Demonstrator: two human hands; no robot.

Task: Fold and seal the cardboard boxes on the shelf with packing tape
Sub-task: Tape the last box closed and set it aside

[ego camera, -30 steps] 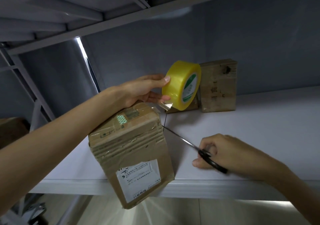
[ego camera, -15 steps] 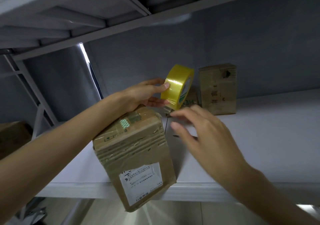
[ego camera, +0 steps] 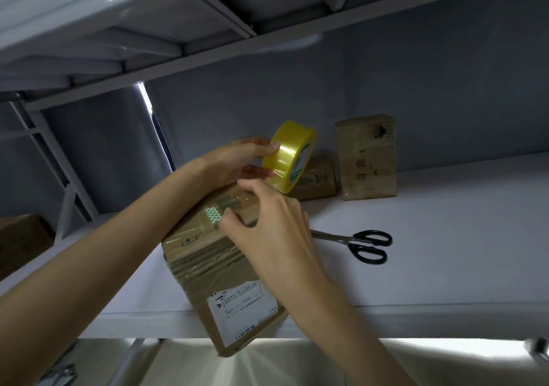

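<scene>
A taped brown cardboard box (ego camera: 205, 267) with a white shipping label stands tilted over the front edge of the white shelf (ego camera: 439, 255). Just above its far top corner, my left hand (ego camera: 237, 163) grips a yellow roll of packing tape (ego camera: 289, 155) between thumb and fingers. My right hand (ego camera: 273, 231) lies over the top of the box, thumb near a green-patterned sticker and index fingertip by the roll's loose end. Whether it pinches the tape end is hidden. Black-handled scissors (ego camera: 365, 244) lie on the shelf to the right of the box.
Two more brown boxes stand against the back wall, a tall one (ego camera: 367, 157) and a lower one (ego camera: 316, 180) behind the roll. Another box (ego camera: 20, 240) sits at the far left. The upper shelf's underside (ego camera: 178, 29) hangs close overhead. A metal upright (ego camera: 68, 201) stands left.
My right hand set the scissors down on the shelf and moved left onto the top of the box. The left hand kept the tape roll, turning it slightly.
</scene>
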